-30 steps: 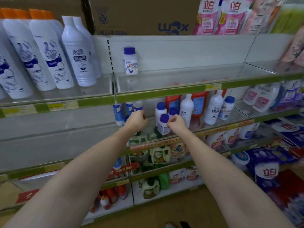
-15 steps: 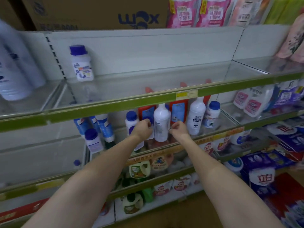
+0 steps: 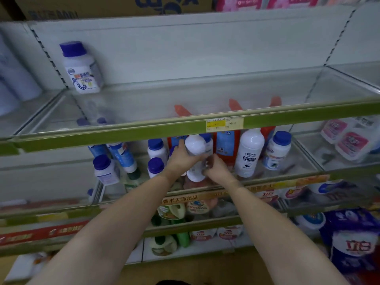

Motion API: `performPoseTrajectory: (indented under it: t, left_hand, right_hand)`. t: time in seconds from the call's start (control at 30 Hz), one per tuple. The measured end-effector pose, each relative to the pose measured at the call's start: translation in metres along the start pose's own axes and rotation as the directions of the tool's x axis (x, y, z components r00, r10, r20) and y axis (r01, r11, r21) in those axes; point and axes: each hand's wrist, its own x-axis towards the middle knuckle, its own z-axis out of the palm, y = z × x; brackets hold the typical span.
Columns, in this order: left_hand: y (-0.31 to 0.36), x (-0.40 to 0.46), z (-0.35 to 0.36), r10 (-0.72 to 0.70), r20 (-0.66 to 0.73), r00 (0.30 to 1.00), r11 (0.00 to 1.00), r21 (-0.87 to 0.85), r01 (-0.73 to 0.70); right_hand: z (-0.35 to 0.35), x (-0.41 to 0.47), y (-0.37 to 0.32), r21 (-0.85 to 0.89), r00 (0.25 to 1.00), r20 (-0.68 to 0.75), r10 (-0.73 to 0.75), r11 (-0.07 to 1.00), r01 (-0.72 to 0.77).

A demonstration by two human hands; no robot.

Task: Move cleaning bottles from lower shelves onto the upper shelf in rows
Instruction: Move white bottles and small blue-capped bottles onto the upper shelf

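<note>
Lifted off the glass lower shelf (image 3: 304,161), white bottle (image 3: 195,157) sits gripped by left hand (image 3: 181,159) and right hand (image 3: 216,167).

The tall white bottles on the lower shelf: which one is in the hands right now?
The tall white bottle left of the yellow price tag: left hand and right hand grip it. Its labelled twin stands untouched to the right.

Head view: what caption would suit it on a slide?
Both hands grip a white bottle beneath the nearly bare upper shelf.
</note>
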Motion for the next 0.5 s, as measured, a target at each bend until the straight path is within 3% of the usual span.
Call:
performPoseTrajectory:
  t: [0.27, 0.5]
  left_hand:
    - [0.010, -0.009, 0.011, 0.005, -0.121, 0.993, 0.999, -0.031, -0.009]
    - [0.009, -0.043, 0.016, 0.020, -0.243, 0.970, 0.977, -0.202, -0.071]
  right_hand:
    - [0.017, 0.005, 0.021, -0.046, 0.996, 0.044, 0.074, 0.996, -0.072]
    - [0.022, -0.007, 0.013, -0.072, 0.999, -0.009, 0.053, 0.996, -0.053]
